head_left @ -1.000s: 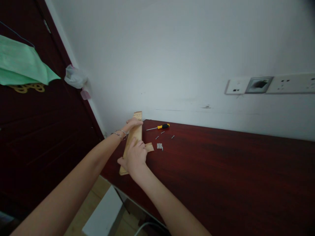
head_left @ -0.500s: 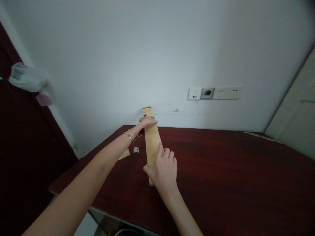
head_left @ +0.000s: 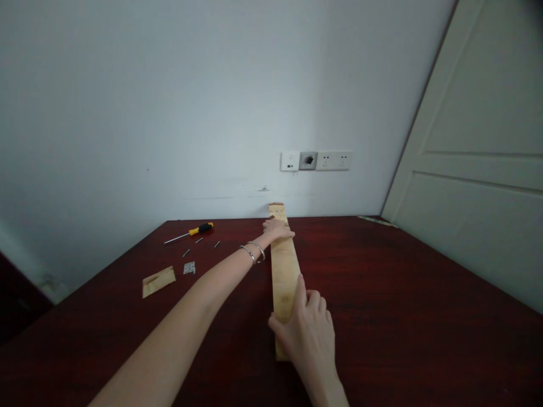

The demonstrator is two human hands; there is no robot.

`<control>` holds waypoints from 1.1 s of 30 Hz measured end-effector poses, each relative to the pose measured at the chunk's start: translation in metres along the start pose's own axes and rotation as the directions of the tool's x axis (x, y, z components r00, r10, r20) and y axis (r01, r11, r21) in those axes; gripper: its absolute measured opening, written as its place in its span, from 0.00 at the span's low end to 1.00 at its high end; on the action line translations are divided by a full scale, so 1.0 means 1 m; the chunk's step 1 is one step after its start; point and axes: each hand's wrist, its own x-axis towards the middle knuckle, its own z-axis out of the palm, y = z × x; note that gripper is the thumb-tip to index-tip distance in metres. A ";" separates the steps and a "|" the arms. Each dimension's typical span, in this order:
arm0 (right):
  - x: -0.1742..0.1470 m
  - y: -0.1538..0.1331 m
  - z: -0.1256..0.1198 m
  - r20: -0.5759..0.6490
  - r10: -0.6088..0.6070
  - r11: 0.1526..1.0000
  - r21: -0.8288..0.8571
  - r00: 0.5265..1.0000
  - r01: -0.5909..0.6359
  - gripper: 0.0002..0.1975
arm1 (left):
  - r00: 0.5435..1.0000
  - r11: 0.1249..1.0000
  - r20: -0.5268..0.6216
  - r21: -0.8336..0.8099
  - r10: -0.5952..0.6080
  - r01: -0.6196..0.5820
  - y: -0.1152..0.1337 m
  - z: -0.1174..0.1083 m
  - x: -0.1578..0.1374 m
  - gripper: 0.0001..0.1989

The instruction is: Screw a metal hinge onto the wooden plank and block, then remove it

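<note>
A long pale wooden plank (head_left: 283, 254) stretches across the dark red table from near me toward the wall. My left hand (head_left: 278, 229), with two bracelets on its wrist, grips the plank close to its far end, fingers over one edge and thumb at the other. Nearer to me, my right hand (head_left: 307, 325) holds the plank by both edges, its thumb on the left side and its fingers along the right. Both palms partly cover the wood. Whether the far end touches the wall, I cannot tell.
On the table's left lie a yellow and black screwdriver (head_left: 199, 230), several small metal pins (head_left: 216, 244), a small metal plate with holes (head_left: 189, 267) and a short wooden piece (head_left: 158, 281). Sockets (head_left: 334, 160) sit on the wall behind; a pale door (head_left: 479, 164) stands at right.
My view has turned to the right, bringing the screwdriver and pins into sight. The plank looks lower, its far end closer to the table's back edge. Both hands keep their hold.
</note>
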 end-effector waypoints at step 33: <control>0.002 0.012 0.017 0.080 0.011 1.000 0.008 0.997 -0.012 0.30 | 1.000 0.996 0.004 0.090 0.004 -0.004 -0.004 0.035 0.001 0.35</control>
